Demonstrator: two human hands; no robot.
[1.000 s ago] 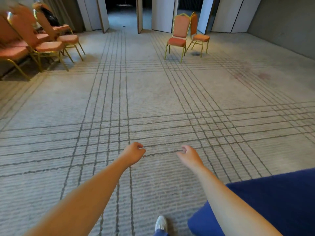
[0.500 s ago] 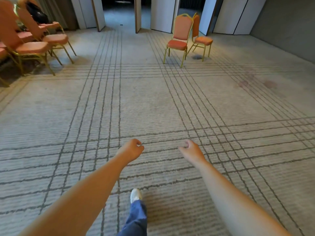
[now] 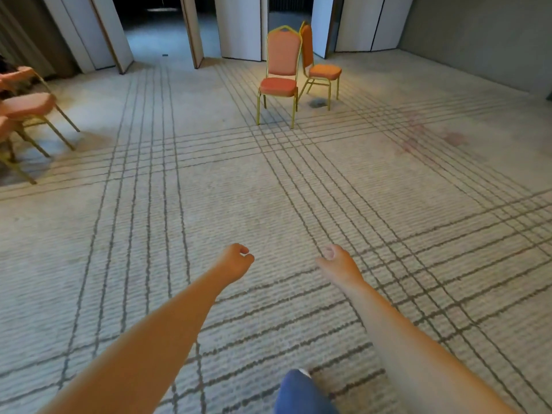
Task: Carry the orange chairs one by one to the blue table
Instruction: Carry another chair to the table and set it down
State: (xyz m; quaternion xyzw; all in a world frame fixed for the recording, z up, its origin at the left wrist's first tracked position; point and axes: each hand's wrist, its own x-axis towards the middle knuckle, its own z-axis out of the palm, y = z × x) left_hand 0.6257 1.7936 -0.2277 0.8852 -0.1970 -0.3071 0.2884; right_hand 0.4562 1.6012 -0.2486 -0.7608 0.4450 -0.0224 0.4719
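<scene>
Two orange chairs with gold frames stand ahead on the carpet: the nearer chair (image 3: 280, 70) faces me, and a second chair (image 3: 321, 64) stands turned sideways just behind it to the right. My left hand (image 3: 234, 261) is curled into a loose fist, holding nothing. My right hand (image 3: 339, 262) is also loosely curled and empty. Both arms reach forward at waist height, far short of the chairs. The blue table is out of view.
More orange chairs (image 3: 27, 106) line the left edge. Open folding doors (image 3: 236, 25) and dark doorways lie behind the two chairs. A grey wall (image 3: 478, 34) runs along the right. My blue trouser knee (image 3: 301, 392) shows at the bottom.
I have walked forward: the two chairs ahead look larger and nearer, the left row has slid out of frame, and the blue table at lower right has left the view.
</scene>
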